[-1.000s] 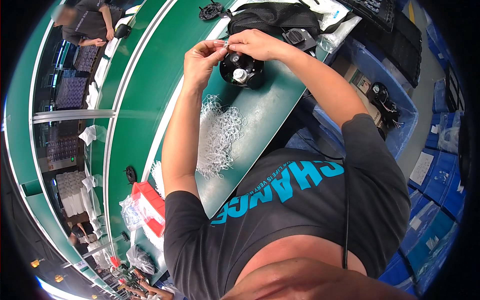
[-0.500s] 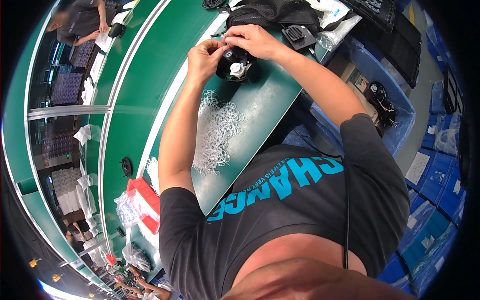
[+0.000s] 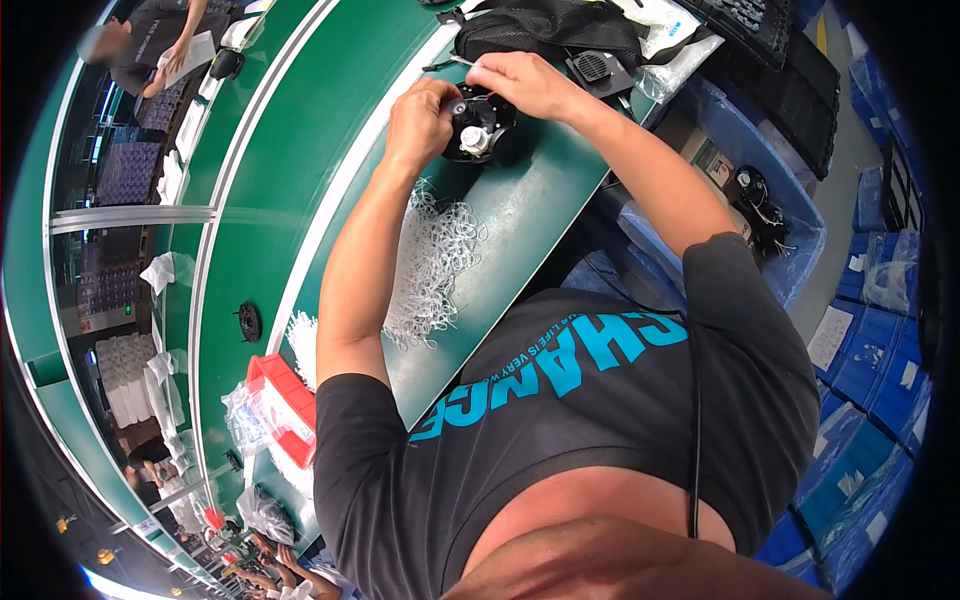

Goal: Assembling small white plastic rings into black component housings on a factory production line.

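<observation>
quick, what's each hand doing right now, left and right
Left hand: closed around the side of the round black part on the green table.
Right hand: fingers pinched at the part's top edge; what they pinch cannot be told.

I work at a long green bench (image 3: 520, 230) with a green conveyor belt (image 3: 290, 150) running beside it on my left. Blue plastic crates (image 3: 880, 350) are stacked on my right over a grey floor (image 3: 850, 190). A red bin (image 3: 285, 405) sits further along the bench.
</observation>
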`<state>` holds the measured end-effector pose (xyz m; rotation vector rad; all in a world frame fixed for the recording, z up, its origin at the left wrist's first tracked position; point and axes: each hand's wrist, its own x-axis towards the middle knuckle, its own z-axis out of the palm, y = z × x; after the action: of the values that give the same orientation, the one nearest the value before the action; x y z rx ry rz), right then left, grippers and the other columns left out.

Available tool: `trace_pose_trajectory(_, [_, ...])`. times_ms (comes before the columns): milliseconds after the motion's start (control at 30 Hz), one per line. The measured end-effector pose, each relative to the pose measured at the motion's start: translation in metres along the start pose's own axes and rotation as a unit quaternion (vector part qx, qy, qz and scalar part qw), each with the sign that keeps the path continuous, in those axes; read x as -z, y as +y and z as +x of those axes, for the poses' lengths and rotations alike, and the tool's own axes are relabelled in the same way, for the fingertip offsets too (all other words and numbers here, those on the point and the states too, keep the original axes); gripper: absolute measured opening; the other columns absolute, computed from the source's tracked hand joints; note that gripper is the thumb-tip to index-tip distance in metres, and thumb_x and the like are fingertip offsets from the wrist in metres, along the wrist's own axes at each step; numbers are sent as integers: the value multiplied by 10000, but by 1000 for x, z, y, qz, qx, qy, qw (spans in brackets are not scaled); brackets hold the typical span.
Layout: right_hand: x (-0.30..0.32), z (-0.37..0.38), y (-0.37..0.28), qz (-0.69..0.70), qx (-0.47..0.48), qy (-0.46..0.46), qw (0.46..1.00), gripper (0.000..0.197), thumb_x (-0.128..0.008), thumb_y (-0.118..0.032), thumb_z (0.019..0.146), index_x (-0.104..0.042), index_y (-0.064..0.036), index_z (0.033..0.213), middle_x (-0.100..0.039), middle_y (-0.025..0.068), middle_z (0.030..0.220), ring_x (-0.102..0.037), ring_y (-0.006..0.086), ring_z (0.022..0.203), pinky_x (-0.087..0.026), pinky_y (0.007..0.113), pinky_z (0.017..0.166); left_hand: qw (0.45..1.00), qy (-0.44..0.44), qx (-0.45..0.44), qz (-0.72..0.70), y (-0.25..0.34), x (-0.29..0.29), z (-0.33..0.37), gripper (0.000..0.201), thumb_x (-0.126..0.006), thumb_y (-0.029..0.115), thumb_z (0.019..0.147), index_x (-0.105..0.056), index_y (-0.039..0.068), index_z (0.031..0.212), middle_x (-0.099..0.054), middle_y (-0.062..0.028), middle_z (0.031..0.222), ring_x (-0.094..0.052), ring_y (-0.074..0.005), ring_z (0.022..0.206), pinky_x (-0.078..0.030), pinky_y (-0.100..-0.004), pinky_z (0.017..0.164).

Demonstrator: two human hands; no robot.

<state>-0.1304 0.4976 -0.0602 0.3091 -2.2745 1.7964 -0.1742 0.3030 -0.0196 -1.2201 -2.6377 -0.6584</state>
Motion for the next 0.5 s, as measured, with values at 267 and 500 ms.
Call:
trace_pose_trajectory(267, [-2,1,-14,-252,138,-33,957,180,-680,-232,829,-642,-75,910,-670,121,825,-642,332,820,-485,431,742,998,35,41,-29,1,-4,-3,115,-624,16,774,-669,20,879,-654,-153,901,-654,-333,839,-512,-402,758])
trace_pose_trajectory(500, [2,4,-25,-337,67,-103,933,104,-628,-136,785,-634,-65,862,-668,133,819,-647,344,830,-488,435,753,993,87,83,-3,-3,1,-7,102,-648,83,801,-670,32,886,-652,-155,909,-645,-348,859,-505,-404,770])
